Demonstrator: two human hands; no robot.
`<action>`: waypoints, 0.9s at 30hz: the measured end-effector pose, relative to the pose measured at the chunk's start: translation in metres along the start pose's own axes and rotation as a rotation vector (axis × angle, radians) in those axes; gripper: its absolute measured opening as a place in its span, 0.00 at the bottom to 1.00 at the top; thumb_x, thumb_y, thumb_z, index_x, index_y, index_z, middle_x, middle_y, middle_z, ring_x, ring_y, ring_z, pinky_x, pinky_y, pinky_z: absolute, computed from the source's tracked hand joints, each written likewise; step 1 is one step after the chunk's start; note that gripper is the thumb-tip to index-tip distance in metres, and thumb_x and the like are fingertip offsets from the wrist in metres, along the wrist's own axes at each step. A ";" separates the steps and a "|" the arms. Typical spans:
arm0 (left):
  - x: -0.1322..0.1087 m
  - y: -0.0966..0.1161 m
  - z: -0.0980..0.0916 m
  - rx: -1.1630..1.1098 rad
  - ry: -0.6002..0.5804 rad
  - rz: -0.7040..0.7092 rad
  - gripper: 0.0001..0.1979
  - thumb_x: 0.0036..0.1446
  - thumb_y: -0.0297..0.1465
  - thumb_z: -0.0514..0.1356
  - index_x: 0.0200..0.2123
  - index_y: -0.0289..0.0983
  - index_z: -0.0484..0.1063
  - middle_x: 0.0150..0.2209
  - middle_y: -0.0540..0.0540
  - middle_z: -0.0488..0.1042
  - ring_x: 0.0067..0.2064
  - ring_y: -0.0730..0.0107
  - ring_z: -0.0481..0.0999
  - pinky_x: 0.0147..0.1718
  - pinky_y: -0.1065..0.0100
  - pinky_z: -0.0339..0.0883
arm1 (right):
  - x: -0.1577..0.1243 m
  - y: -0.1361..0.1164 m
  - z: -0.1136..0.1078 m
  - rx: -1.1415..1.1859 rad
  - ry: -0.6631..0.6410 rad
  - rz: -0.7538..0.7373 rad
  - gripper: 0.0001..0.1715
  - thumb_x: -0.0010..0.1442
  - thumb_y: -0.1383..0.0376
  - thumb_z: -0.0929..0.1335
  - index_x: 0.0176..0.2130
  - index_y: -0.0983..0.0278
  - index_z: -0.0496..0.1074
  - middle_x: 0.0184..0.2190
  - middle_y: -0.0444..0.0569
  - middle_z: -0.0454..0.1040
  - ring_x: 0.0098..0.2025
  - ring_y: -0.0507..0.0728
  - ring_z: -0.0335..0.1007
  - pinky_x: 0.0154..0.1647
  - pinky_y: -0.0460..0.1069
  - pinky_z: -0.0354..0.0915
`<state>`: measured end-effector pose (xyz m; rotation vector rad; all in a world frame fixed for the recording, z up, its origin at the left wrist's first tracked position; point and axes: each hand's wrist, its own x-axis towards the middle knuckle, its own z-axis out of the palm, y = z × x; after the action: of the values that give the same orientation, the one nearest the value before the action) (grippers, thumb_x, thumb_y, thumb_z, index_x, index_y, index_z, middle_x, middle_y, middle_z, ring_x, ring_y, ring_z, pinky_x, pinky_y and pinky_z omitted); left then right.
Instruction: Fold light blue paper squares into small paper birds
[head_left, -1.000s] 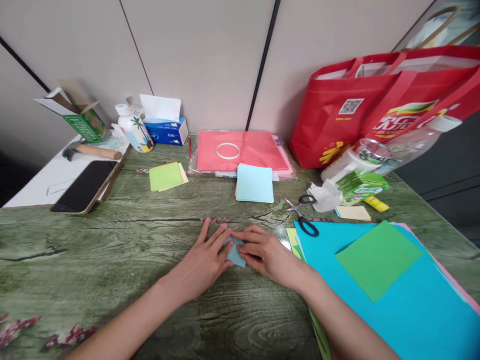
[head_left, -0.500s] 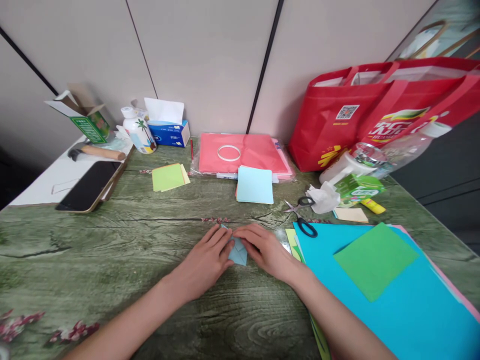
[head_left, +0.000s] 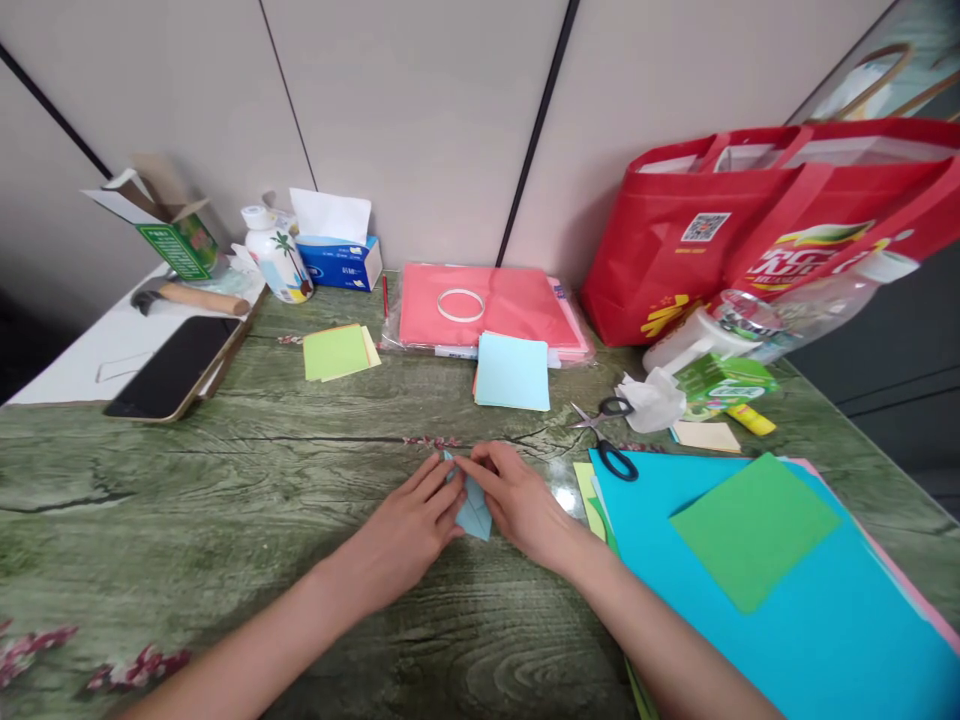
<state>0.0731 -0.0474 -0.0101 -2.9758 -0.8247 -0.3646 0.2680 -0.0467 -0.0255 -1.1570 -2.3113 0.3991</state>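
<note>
Head view: left hand (head_left: 409,525) and right hand (head_left: 521,500) press a small folded blue paper (head_left: 472,505) flat between their fingertips on the green table (head_left: 225,500), scissors (head_left: 607,440) and coloured sheets (head_left: 757,570) just to the right.

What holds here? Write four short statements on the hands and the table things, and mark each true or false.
1. The left hand and right hand both touch a small folded blue paper. True.
2. The scissors lie on the red packet. False: they lie on the table, at the corner of the big blue sheet.
3. A white ring lies on the red packet. True.
4. The green square lies under the big blue sheet. False: it lies on top.
</note>
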 end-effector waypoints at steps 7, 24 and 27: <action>0.000 -0.001 0.000 0.016 -0.033 0.016 0.15 0.62 0.31 0.53 0.47 0.30 0.72 0.51 0.37 0.72 0.59 0.50 0.64 0.57 0.53 0.62 | 0.005 -0.002 -0.006 -0.079 -0.101 -0.023 0.25 0.62 0.75 0.59 0.57 0.63 0.61 0.44 0.54 0.67 0.43 0.58 0.62 0.42 0.53 0.66; 0.002 0.001 -0.002 0.019 -0.049 0.034 0.14 0.62 0.29 0.53 0.46 0.28 0.73 0.50 0.34 0.72 0.60 0.46 0.61 0.56 0.49 0.61 | 0.015 -0.009 -0.001 -0.299 -0.168 0.110 0.27 0.60 0.72 0.63 0.58 0.59 0.62 0.42 0.53 0.65 0.42 0.59 0.63 0.41 0.53 0.64; 0.001 0.000 -0.002 -0.015 -0.034 0.003 0.15 0.61 0.30 0.54 0.47 0.28 0.72 0.50 0.36 0.72 0.60 0.48 0.62 0.55 0.51 0.63 | 0.014 -0.006 -0.002 -0.180 -0.118 0.154 0.28 0.58 0.75 0.62 0.57 0.59 0.63 0.42 0.53 0.66 0.43 0.59 0.64 0.42 0.53 0.65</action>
<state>0.0739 -0.0471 -0.0078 -3.0049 -0.8237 -0.3222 0.2584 -0.0386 -0.0166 -1.4408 -2.4064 0.3280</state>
